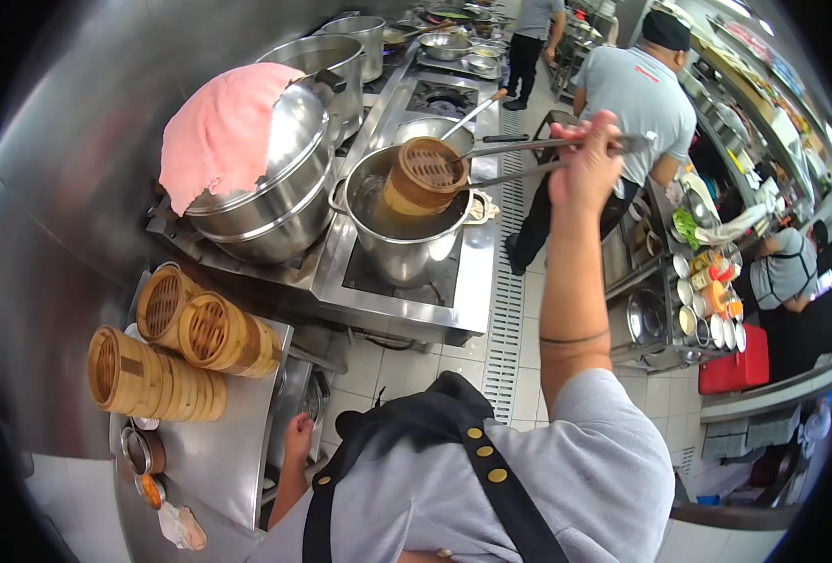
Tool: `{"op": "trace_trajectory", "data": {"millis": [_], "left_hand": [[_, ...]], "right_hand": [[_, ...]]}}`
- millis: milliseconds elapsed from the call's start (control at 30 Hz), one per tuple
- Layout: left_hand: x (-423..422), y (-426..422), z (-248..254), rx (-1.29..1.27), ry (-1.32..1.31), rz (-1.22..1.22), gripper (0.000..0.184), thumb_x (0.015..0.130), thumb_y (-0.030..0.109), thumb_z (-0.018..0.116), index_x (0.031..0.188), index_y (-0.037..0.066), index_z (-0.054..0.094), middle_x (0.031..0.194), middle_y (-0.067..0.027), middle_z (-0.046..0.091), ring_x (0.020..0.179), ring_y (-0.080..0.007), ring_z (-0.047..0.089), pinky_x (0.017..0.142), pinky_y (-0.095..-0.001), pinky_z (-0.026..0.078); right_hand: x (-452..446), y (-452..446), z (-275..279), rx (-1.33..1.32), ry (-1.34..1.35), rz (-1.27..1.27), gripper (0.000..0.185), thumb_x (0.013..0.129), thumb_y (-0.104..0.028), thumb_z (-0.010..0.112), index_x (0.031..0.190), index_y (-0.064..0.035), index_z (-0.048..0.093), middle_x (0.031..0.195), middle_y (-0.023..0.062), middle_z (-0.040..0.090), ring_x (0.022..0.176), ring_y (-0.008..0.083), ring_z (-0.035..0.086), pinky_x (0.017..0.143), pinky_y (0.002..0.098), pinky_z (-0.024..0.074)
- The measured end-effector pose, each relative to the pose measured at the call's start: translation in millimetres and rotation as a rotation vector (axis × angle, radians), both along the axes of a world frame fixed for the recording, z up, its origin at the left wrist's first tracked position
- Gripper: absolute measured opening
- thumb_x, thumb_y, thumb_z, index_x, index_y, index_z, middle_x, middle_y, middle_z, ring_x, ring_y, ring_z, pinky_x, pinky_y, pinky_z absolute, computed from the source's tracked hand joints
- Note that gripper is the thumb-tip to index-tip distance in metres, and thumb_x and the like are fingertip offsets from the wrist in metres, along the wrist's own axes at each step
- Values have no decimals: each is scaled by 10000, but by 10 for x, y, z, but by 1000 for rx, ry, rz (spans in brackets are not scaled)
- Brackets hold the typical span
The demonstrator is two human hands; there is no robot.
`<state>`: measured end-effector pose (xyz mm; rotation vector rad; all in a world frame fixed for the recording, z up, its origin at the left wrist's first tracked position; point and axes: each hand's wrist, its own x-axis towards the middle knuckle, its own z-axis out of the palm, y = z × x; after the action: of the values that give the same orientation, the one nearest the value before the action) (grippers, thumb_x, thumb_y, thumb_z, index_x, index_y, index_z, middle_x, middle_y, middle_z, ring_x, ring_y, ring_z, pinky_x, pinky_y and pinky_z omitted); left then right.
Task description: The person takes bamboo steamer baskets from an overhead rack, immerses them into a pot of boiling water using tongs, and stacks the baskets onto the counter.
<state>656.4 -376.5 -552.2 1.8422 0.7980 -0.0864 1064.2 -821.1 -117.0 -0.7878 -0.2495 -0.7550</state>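
Note:
My right hand (585, 159) is raised at arm's length, with its fingers closed around the handles of long metal tongs (529, 145). The tongs' far ends hold a small round bamboo steamer (427, 178) with a slatted top. It is tilted over the mouth of a steel pot (411, 258) of dark liquid on the stove; whether its lower edge touches the liquid I cannot tell. My left hand (297, 437) hangs low at my side, fingers curled, with nothing visible in it. It is near the edge of a steel table (238, 450).
Stacked bamboo steamers (158, 375) stand on the table at left. A large lidded steel pot (238, 225) carries a pink cloth (224, 136). Behind the near pot is another pan (435, 131). A co-worker (636, 103) stands beyond the drain grate (505, 328), by a shelf of condiments (711, 296).

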Motion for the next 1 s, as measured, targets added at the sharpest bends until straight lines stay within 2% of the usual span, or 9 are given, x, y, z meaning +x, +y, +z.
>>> {"op": "trace_trajectory", "data": {"millis": [100,167,300,533,700,767,800,900,1000], "left_hand": [[-360,145,-219,0,46,-169,319,915,193,654,1194,40,622,1014,-85,695,883,-165,646,799,-310,511],[-822,487,-1279,379,42,-356,292,919,205,651,1167,55,621,938,-54,679,781,-168,634,693,-316,517],[-1024,505,-1608,173,248,-373,287,919,210,651,1162,60,621,910,-44,666,752,-163,622,660,-316,508],[-969,555,-1589,41,262,-329,280,918,218,651,1153,69,622,862,-27,644,700,-156,601,603,-317,493],[-908,674,-1631,-37,142,-188,274,918,224,651,1146,75,623,827,-15,628,664,-151,586,562,-317,482],[-581,509,-985,-149,186,-78,262,917,233,652,1127,80,626,781,-4,591,623,-133,553,520,-299,450],[-325,323,-389,-202,207,-20,256,916,238,653,1118,83,628,758,2,572,603,-125,536,499,-289,435],[-286,398,-622,-217,127,-34,241,922,238,644,1111,89,631,736,9,544,595,-102,514,480,-275,410],[-254,289,-176,-139,279,-158,257,921,222,646,1138,87,628,752,1,568,617,-108,538,518,-273,432]], "right_hand": [[158,31,5,-101,144,-176,380,878,-374,755,744,-133,494,658,-21,477,541,96,490,519,269,449],[172,29,76,-46,96,-88,373,874,-381,761,746,-144,504,628,-29,469,503,105,497,504,276,443],[157,164,109,-116,175,-65,444,859,-470,748,773,-105,511,605,-10,483,510,133,536,490,291,412],[128,348,48,-11,270,-4,453,865,-465,748,736,-120,483,593,-11,449,476,121,432,461,302,400],[-85,519,69,-101,148,111,437,927,-412,687,683,-144,443,547,-39,366,450,102,359,480,303,370],[-201,616,84,-191,92,117,424,958,-349,654,669,-129,435,535,-35,358,441,103,342,488,295,356],[-263,654,76,-194,91,124,424,958,-349,654,669,-129,435,535,-35,358,441,103,342,488,295,356],[-379,709,19,-364,1,250,432,969,-227,627,627,-113,389,530,-14,375,449,96,344,484,291,340],[-456,701,-62,-423,-96,322,414,971,-167,604,624,-110,386,530,-10,381,453,91,336,473,292,324]]}}
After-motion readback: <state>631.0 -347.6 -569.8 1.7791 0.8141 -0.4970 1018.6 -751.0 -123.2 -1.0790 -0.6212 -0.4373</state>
